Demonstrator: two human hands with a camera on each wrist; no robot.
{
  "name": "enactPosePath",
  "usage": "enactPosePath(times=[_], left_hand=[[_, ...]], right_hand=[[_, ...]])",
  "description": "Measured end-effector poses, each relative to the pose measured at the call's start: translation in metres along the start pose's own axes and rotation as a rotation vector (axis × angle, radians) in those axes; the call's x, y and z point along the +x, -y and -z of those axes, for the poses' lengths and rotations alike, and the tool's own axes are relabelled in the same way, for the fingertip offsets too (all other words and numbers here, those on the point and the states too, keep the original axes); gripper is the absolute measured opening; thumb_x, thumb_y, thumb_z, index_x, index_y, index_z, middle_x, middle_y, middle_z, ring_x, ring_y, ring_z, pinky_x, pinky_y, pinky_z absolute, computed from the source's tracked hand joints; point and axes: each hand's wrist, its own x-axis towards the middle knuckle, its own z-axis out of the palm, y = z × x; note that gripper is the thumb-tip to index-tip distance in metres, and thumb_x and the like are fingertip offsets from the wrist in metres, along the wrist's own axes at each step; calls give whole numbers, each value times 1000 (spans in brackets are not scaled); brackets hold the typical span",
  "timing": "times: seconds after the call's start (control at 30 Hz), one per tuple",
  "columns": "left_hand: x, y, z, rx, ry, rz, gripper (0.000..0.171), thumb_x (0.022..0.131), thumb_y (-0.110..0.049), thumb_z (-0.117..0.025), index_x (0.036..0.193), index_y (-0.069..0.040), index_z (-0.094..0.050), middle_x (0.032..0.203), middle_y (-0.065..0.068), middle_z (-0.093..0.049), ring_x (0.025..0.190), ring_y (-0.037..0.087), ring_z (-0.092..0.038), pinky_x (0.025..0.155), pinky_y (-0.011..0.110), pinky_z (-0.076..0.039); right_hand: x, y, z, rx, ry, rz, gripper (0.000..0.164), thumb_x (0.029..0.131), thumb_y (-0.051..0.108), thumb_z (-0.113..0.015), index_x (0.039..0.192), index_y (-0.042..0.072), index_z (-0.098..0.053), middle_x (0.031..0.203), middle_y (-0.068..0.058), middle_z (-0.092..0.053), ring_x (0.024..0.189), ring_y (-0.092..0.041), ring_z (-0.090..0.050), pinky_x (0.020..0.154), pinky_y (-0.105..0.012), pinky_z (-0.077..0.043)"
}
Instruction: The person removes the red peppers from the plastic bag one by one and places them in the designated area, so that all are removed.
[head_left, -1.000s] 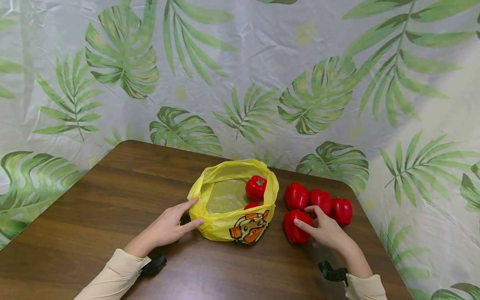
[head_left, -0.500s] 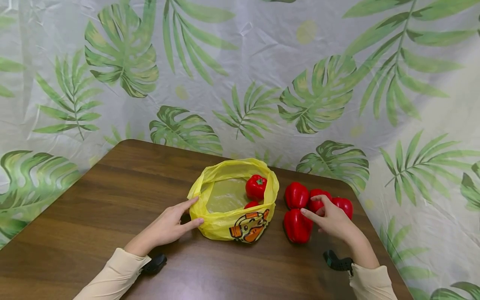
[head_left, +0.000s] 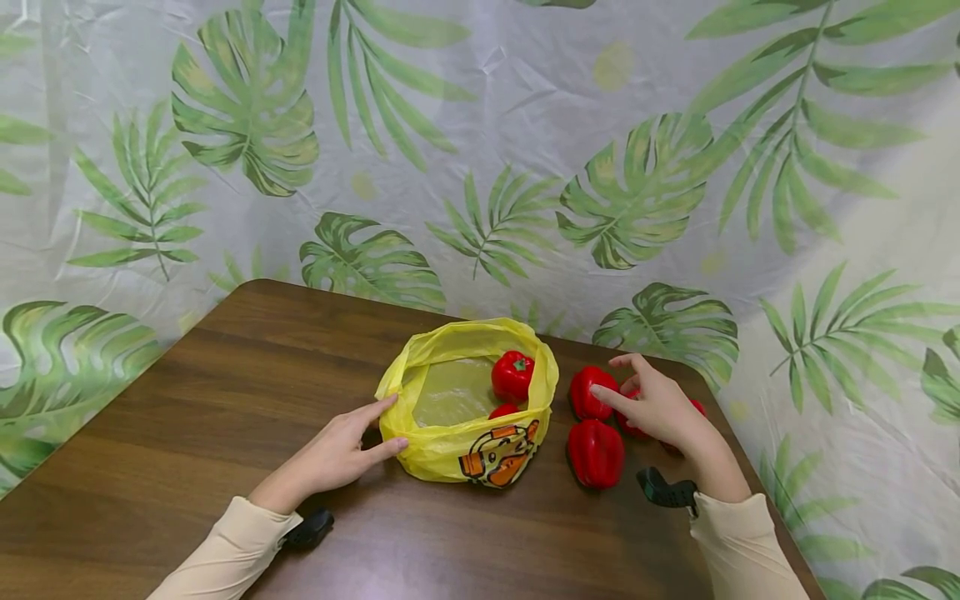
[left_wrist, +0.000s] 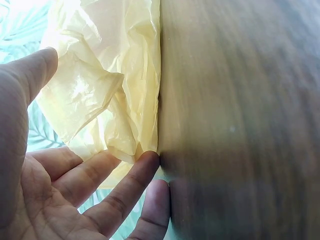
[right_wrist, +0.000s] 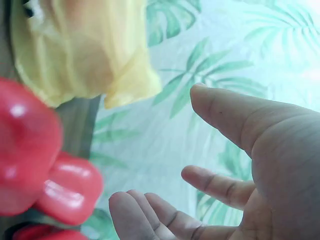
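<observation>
A yellow plastic bag (head_left: 431, 462) with a cartoon print stands with its mouth wide on the table. Inside it show one red bell pepper (head_left: 513, 377) and part of a second one. My left hand (head_left: 330, 454) rests its extended fingers and thumb against the bag's left side; in the left wrist view the fingertips touch the crumpled yellow plastic (left_wrist: 135, 90). To the right of the bag, my right hand (head_left: 660, 408) hovers over several red bell peppers (head_left: 596, 454), fingers spread. In the right wrist view nothing lies between its fingers, and peppers (right_wrist: 70, 190) sit apart from them.
The brown wooden table (head_left: 285, 367) has its back and right edges close behind the peppers. A leaf-patterned curtain (head_left: 495, 125) hangs behind. Black wrist straps (head_left: 667, 489) sit at both cuffs. The right hand partly hides the rightmost peppers.
My right hand has left the front pepper and moved away from me, over the rear peppers. The left hand and bag have stayed in place.
</observation>
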Motion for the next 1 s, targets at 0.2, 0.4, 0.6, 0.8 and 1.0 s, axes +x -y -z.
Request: enactPosePath(times=[0.2,0.4,0.6,0.8,1.0], left_hand=[[0,1,-1,5,-2,1,78,106,-50,-66,164,-4,-43,160,19,-56,145,39,-56,114,59,-49],[0,1,-1,10,-1,6,79,106,-51,-65,164,-4,-43,161,19,-55,146,40,-56,115,59,-47],[0,0,0,9,-2,8,79,106,-51,-66,164,-4,-43,161,18,-55,146,39,-56,116,59,-47],[-1,0,1,5,0,14,78,106,-51,-66,164,-4,-43,160,19,-56,146,40,-56,115,59,-47],[0,0,1,6,-2,6,78,106,-51,-65,164,-3,-43,161,19,-55,146,40,-55,116,59,-47]], right_hand=[[11,24,5,-15,6,23,77,104,58,-65,157,9,-40,131,-25,-68,84,-20,-75,86,-46,-61],[21,45,6,-36,23,61,74,103,59,-64,156,12,-42,130,-20,-70,96,-23,-72,91,-48,-58],[34,63,1,-4,72,77,67,105,52,-67,154,12,-43,129,-21,-68,86,-22,-74,82,-41,-60],[49,80,-9,-40,105,105,67,105,51,-67,154,12,-45,129,-20,-69,91,-24,-74,88,-46,-58],[62,97,-15,-76,143,120,68,105,49,-67,155,9,-45,138,-26,-65,97,-28,-75,91,-47,-59]])
